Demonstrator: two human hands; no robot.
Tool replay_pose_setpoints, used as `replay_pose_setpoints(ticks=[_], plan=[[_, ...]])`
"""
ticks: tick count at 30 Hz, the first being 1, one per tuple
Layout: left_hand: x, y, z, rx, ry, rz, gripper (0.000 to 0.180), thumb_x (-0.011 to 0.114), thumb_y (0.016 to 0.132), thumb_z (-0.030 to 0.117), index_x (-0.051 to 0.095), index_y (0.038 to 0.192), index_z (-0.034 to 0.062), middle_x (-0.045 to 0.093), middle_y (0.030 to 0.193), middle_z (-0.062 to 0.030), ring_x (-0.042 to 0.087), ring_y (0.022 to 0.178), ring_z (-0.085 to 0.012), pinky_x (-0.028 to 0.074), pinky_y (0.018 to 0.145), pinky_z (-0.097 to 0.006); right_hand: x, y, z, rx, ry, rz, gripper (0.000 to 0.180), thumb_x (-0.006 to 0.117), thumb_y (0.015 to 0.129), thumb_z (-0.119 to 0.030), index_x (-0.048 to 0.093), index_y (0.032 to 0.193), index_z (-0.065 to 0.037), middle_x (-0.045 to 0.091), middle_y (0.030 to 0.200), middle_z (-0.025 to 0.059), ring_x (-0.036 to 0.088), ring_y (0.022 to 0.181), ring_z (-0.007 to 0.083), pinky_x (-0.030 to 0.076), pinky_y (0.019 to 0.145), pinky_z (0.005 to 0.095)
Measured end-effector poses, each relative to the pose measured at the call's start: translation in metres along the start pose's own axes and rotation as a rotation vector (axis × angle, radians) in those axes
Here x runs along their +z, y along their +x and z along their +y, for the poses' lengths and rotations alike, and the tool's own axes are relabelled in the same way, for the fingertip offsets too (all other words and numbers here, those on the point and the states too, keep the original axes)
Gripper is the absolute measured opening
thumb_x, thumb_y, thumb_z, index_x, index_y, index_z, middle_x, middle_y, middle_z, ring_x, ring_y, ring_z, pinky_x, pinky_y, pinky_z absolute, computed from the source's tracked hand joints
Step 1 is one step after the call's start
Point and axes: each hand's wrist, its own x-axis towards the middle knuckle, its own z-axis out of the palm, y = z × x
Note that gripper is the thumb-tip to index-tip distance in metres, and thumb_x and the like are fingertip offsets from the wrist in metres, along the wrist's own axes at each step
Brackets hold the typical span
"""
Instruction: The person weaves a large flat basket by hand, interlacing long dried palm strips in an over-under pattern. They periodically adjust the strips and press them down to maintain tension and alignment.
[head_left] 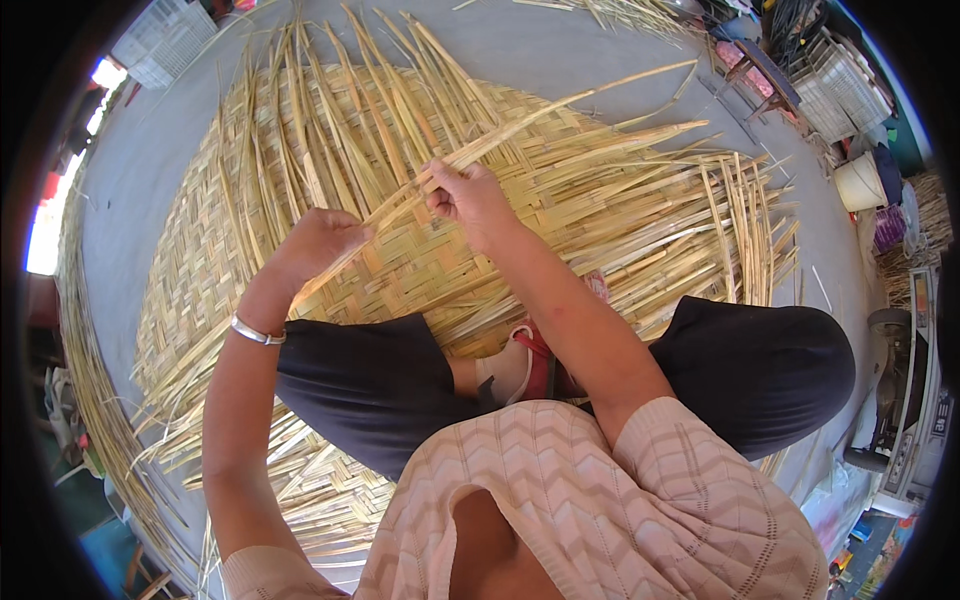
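My left hand, with a silver bracelet on its wrist, pinches a long, flat, straw-coloured plant strip. My right hand grips the same strip farther up, fingers curled around it. Between them the strip runs slantwise, its far end reaching up to the right. Beneath both hands spreads a large woven mat of similar strips. Unwoven ends fan out from it toward the far side, and more loose strips lie to the right. I sit on the mat, legs folded.
Long loose strips line the floor at left. A pale crate stands at the far left. Toward the right edge are a small stool, another crate, a white bucket and a wheeled metal frame.
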Motion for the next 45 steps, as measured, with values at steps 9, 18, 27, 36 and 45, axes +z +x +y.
replay_pose_setpoints(ticks=[9, 18, 27, 36, 45], plan=[[-0.014, 0.008, -0.036, 0.05, 0.318, 0.043, 0.02, 0.064, 0.083, 0.018, 0.068, 0.08, -0.001, 0.066, 0.067, -0.0129, 0.066, 0.066, -0.0225, 0.05, 0.063, -0.034, -0.064, 0.033, -0.017, -0.074, -0.027, 0.318, 0.015, 0.07, 0.087, -0.019, 0.062, 0.089, -0.006, 0.06, 0.072, -0.0002, 0.055, 0.061, 0.0081, 0.044, 0.051, 0.0226], [0.0, 0.056, -0.08, 0.007, 0.802, 0.529, 0.02, 0.052, 0.091, 0.023, 0.067, 0.09, 0.0115, 0.067, 0.084, -0.0178, 0.065, 0.08, -0.0379, 0.051, 0.069, -0.049, -0.139, 0.068, -0.044, -0.106, -0.293, 0.606, 0.028, 0.075, 0.082, -0.016, 0.05, 0.089, -0.005, 0.057, 0.07, 0.0038, 0.051, 0.057, 0.0102, 0.039, 0.047, 0.0253], [0.004, 0.082, -0.128, -0.29, 0.509, 0.807, 0.022, 0.049, 0.094, 0.027, 0.066, 0.101, 0.0155, 0.069, 0.09, -0.0146, 0.066, 0.084, -0.0357, 0.052, 0.07, -0.046, -0.203, 0.094, -0.079, -0.223, -0.126, 0.757, 0.024, 0.064, 0.089, -0.02, 0.056, 0.102, -0.001, 0.063, 0.086, 0.0102, 0.06, 0.07, 0.0168, 0.048, 0.053, 0.0267], [0.0, 0.135, -0.155, -0.119, -0.734, 0.809, 0.027, 0.048, 0.095, 0.011, 0.052, 0.114, -0.007, 0.067, 0.087, -0.0165, 0.068, 0.07, -0.0185, 0.052, 0.053, -0.028, -0.095, 0.117, -0.021, 0.211, -0.504, 0.223, 0.04, 0.05, 0.098, -0.035, 0.053, 0.117, 0.0, 0.065, 0.103, 0.0145, 0.064, 0.086, 0.0171, 0.054, 0.076, 0.0295], [-0.009, 0.15, -0.172, -0.226, -0.431, 0.78, 0.025, 0.05, 0.091, 0.011, 0.053, 0.11, -0.0048, 0.065, 0.078, -0.0141, 0.064, 0.056, -0.0172, 0.05, 0.049, -0.029, 0.078, 0.17, 0.067, 0.162, -1.079, -0.35, 0.035, 0.057, 0.092, -0.028, 0.061, 0.109, 0.002, 0.066, 0.102, 0.018, 0.066, 0.092, 0.0259, 0.052, 0.081, 0.0341]])
